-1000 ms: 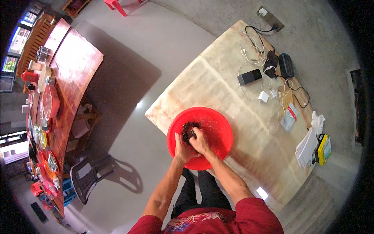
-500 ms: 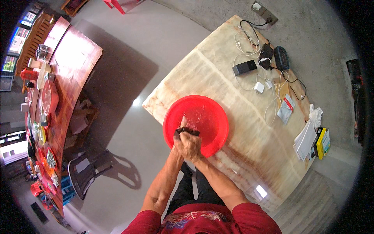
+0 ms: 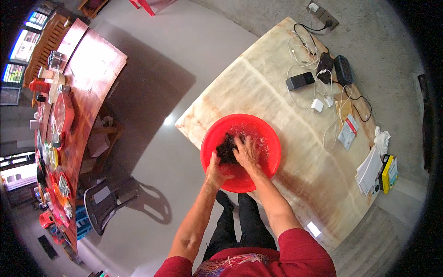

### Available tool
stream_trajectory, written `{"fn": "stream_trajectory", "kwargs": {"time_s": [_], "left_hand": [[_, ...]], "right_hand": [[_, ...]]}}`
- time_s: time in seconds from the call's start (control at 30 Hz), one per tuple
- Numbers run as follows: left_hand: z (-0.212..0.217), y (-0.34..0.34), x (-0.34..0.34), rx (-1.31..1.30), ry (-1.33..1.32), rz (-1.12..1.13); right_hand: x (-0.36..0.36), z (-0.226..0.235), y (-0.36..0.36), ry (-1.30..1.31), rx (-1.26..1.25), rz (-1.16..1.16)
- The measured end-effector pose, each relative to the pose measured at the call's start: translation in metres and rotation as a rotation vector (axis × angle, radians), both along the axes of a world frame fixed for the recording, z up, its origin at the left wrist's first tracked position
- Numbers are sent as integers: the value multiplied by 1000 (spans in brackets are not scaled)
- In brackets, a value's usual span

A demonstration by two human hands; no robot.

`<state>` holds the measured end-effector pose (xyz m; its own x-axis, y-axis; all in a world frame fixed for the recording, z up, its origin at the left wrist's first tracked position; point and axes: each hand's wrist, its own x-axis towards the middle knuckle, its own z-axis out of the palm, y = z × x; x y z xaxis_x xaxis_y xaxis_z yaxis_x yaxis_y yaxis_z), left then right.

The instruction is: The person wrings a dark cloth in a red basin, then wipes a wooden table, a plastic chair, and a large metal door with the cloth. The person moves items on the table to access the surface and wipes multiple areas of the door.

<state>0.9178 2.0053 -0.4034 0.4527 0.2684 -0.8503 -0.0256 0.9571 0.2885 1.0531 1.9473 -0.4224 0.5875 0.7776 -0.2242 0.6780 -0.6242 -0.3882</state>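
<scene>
A round red plastic basin (image 3: 273, 171) sits on the marble-patterned table, with shallow water and small bubbles in it. In the basin lies a dark, shaggy, wet clump (image 3: 225, 148); its exact kind I cannot make out. My right hand (image 3: 248, 152) rests on the clump's right side with its fingers spread and bent. My left hand (image 3: 215, 173) is at the clump's lower left, thumb and fingers apart, its fingertips against the clump's edge.
On the marble-patterned table (image 3: 258, 87) lie a black phone-like device (image 3: 300, 81), a dark speaker-like box (image 3: 343, 70), white cables, a charger (image 3: 317, 105) and papers (image 3: 369, 171). A dark chair (image 3: 99, 203) stands left, beside a cluttered reddish wooden table (image 3: 94, 69).
My hands were clasped together, squeezing the dark clump above the basin. Now they have come apart, and the clump is down in the basin, spread wider. The view has shifted slightly.
</scene>
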Motion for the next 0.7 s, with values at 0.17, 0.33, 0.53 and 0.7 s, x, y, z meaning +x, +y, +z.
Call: {"fn": "stream_trajectory", "kwargs": {"time_s": [0.17,0.33,0.53,0.7], "left_hand": [[-19,2,8,-100,-174,95],[-13,7,19,-135,-351,-46],[-23,-20,36,361,-391,64],[-32,-15,41,225,-109,26]], "right_hand": [[-43,47,7,456,424,-119],[-71,111,-7,229,632,77],[-40,102,10,179,696,121],[-11,52,19,234,475,-94]]}}
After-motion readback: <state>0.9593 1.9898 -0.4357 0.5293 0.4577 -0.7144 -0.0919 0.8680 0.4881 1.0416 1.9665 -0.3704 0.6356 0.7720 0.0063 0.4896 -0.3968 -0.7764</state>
